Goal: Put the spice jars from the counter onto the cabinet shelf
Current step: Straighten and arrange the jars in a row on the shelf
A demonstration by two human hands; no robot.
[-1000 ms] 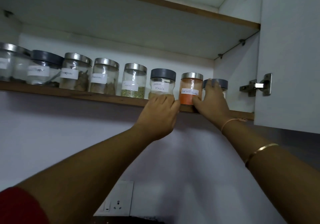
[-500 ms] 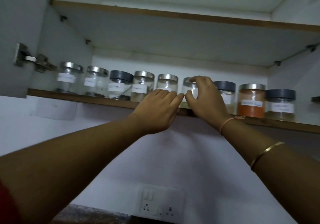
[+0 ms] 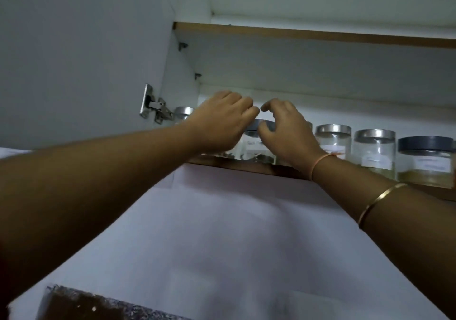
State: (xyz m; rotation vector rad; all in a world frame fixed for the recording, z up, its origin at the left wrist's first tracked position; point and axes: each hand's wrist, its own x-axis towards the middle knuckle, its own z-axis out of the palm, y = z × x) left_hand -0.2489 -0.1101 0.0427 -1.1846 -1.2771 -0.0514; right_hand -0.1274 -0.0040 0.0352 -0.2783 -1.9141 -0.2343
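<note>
A row of clear spice jars stands on the wooden cabinet shelf (image 3: 246, 167). My left hand (image 3: 222, 122) lies over the second jar from the left and hides it, so its grip cannot be seen. My right hand (image 3: 287, 135) is beside it, with its thumb at the rim of a grey-lidded jar (image 3: 256, 146) and its index finger curled above the lid. A steel-lidded jar (image 3: 183, 112) stands at the far left. To the right are two steel-lidded jars (image 3: 333, 141) (image 3: 373, 151) and another grey-lidded jar (image 3: 425, 164).
The open cabinet door (image 3: 74, 60) with its steel hinge (image 3: 155, 108) hangs at the left. An upper shelf (image 3: 308, 35) runs above the jars. White wall (image 3: 234, 233) fills the space below, and a dark speckled counter corner (image 3: 86, 305) shows at the bottom left.
Both hands have slid left along the row, from the jars at the right end to those near the left end. The view has followed them, and the left door and hinge now show.
</note>
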